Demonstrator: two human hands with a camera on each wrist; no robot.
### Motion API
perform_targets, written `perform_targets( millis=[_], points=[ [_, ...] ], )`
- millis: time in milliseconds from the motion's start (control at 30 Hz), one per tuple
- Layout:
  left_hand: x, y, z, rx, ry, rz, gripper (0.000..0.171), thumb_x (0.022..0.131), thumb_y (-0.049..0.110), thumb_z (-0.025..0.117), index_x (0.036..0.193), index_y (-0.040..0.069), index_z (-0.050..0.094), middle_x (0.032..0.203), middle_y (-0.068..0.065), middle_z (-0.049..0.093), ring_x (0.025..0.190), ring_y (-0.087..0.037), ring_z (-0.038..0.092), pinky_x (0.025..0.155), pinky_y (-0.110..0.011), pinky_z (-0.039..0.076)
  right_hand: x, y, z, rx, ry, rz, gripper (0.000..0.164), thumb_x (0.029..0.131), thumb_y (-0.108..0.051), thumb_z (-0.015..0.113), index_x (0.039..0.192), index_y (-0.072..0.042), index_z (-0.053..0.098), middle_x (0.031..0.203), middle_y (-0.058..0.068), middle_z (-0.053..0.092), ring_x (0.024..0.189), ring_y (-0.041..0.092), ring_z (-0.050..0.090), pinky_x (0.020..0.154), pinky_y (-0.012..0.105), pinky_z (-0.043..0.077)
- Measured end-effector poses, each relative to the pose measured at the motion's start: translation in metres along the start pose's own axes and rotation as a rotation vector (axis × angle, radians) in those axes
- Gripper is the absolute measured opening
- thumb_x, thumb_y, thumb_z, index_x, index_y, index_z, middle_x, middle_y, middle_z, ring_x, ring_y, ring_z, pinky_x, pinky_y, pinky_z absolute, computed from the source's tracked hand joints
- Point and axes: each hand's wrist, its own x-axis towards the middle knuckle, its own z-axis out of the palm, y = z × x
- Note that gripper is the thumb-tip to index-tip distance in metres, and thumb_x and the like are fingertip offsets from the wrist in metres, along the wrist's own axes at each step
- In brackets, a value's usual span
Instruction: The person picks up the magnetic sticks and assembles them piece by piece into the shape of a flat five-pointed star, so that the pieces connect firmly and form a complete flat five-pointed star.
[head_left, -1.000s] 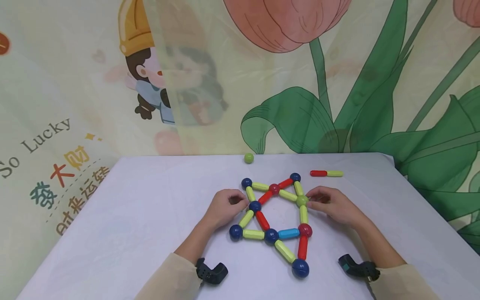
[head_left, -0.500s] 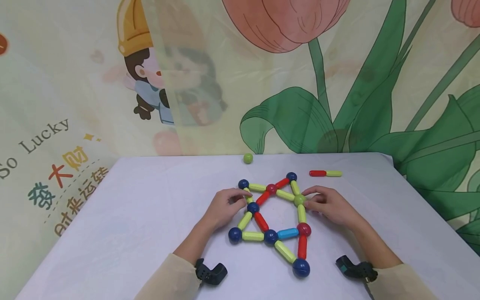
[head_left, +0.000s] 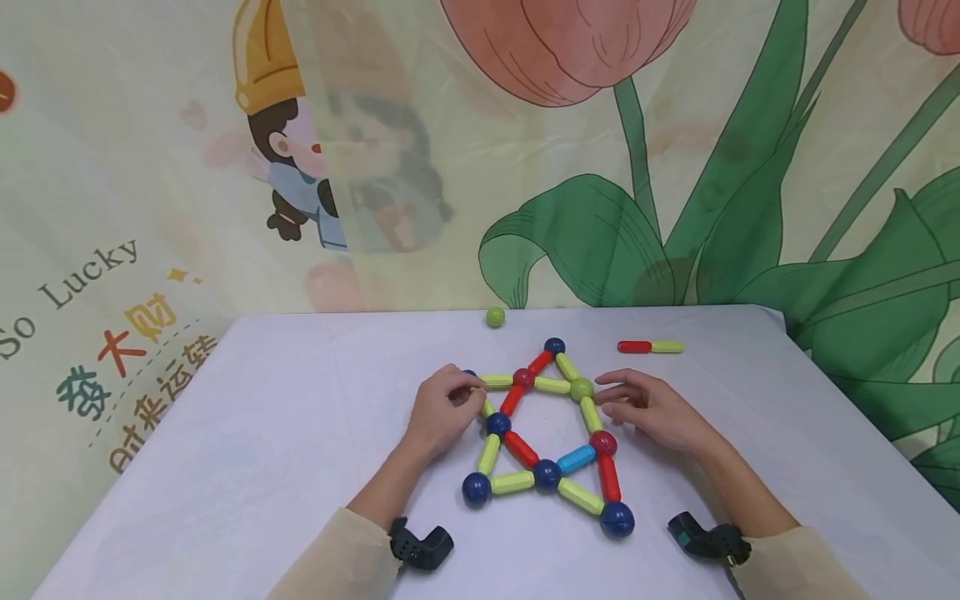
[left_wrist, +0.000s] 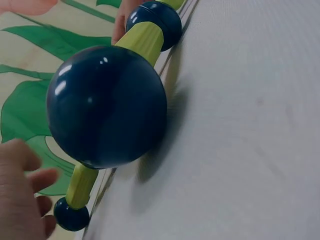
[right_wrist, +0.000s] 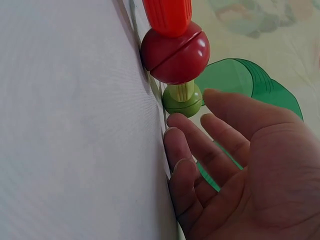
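A flat frame of coloured magnetic sticks and balls lies on the white table. My left hand (head_left: 446, 408) is at its far left corner, fingers bent loosely over a dark blue ball (head_left: 470, 374) and a yellow-green stick (head_left: 496, 382), partly hiding both. In the left wrist view, the fingertips stand beside a small dark blue ball (left_wrist: 71, 216). To the right, my right hand (head_left: 651, 405) is relaxed with its fingertips just beside the light green ball (head_left: 581, 389) and holds nothing. Near that hand are a red ball (head_left: 602, 443) and a red stick (head_left: 609, 479).
A loose green ball (head_left: 495, 317) sits at the table's back edge. Two sticks, one red (head_left: 634, 347) and one yellow-green (head_left: 667, 347), lie end to end at the back right. A printed cloth (head_left: 420, 167) hangs behind the table (head_left: 300, 467).
The frame has turned counterclockwise, its far side shifting left and its near right corner moving right. My left fingers have moved over the far left ball; the right fingertips have come off the green ball.
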Motion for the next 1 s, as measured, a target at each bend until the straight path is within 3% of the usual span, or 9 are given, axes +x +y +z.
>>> perform_targets(
  millis=[67,133,267,333,433,600,800,900,1000],
  points=[
    [0.002,-0.002,0.000,0.001,0.081,-0.010,0.019,0.091,0.013,0.068,0.106,0.011,0.080,0.103,-0.005,0.063,0.100,-0.022,0.060,0.090,-0.037,0.051,0.000,0.000,0.000,0.006,-0.008,-0.016,0.049,0.095,-0.024,0.073,0.140,-0.011,0.058,0.132,0.015,0.070,0.113,0.029,0.066,0.075,0.033,0.058],
    [0.004,-0.003,0.000,0.000,0.117,-0.032,0.028,0.090,0.012,0.066,0.116,0.011,0.076,0.120,-0.008,0.064,0.117,-0.026,0.060,0.104,-0.044,0.048,0.000,0.000,0.000,0.012,-0.016,-0.027,0.047,0.095,-0.024,0.073,0.138,-0.011,0.060,0.134,0.016,0.068,0.118,0.033,0.065,0.076,0.034,0.058],
    [0.004,-0.004,0.001,0.034,0.027,-0.075,0.044,0.090,0.015,0.064,0.134,0.012,0.066,0.138,-0.009,0.062,0.137,-0.029,0.055,0.117,-0.049,0.041,0.000,0.001,0.000,0.007,-0.034,-0.032,0.045,0.094,-0.025,0.073,0.136,-0.012,0.062,0.138,0.015,0.065,0.119,0.032,0.063,0.079,0.034,0.057],
    [0.004,-0.004,0.001,0.070,-0.024,-0.083,0.045,0.090,0.017,0.065,0.135,0.014,0.065,0.139,-0.008,0.064,0.137,-0.028,0.056,0.118,-0.047,0.042,0.000,0.001,0.000,-0.003,-0.036,-0.032,0.043,0.095,-0.026,0.072,0.135,-0.012,0.063,0.137,0.014,0.066,0.112,0.029,0.065,0.078,0.033,0.057],
    [0.003,-0.003,0.002,0.092,-0.033,-0.086,0.041,0.090,0.017,0.065,0.131,0.014,0.068,0.130,-0.008,0.067,0.129,-0.028,0.061,0.113,-0.047,0.047,0.000,0.001,-0.002,-0.009,-0.007,-0.033,0.039,0.097,-0.026,0.070,0.132,-0.010,0.065,0.127,0.013,0.069,0.098,0.024,0.067,0.074,0.031,0.058],
    [0.003,-0.001,0.002,0.133,-0.018,-0.115,0.036,0.089,0.017,0.067,0.125,0.015,0.071,0.116,-0.007,0.067,0.111,-0.026,0.061,0.102,-0.046,0.053,0.003,0.002,-0.005,-0.009,0.159,0.011,0.032,0.101,-0.023,0.066,0.128,-0.006,0.066,0.109,0.014,0.070,0.085,0.023,0.065,0.068,0.025,0.057],
    [0.004,0.000,0.003,0.186,-0.028,-0.136,0.027,0.090,0.020,0.067,0.115,0.016,0.076,0.117,-0.006,0.068,0.112,-0.026,0.060,0.098,-0.046,0.055,0.011,0.018,-0.014,-0.092,0.388,0.062,0.038,0.101,-0.022,0.064,0.136,-0.007,0.061,0.132,0.021,0.060,0.100,0.031,0.063,0.071,0.023,0.056],
    [0.004,0.000,0.004,0.179,-0.031,-0.135,0.026,0.091,0.020,0.067,0.115,0.016,0.076,0.116,-0.005,0.070,0.111,-0.026,0.062,0.098,-0.046,0.055,0.014,0.024,-0.017,-0.162,0.464,0.029,0.043,0.099,-0.016,0.063,0.140,-0.004,0.057,0.141,0.024,0.054,0.106,0.036,0.060,0.078,0.032,0.058],
    [0.003,-0.001,0.005,0.165,-0.042,-0.129,0.026,0.091,0.019,0.067,0.115,0.015,0.076,0.116,-0.006,0.071,0.111,-0.026,0.063,0.099,-0.046,0.055,0.017,0.028,-0.020,-0.211,0.502,0.020,0.049,0.097,-0.012,0.063,0.144,-0.001,0.054,0.145,0.028,0.048,0.108,0.041,0.059,0.086,0.050,0.060]
  ],
)
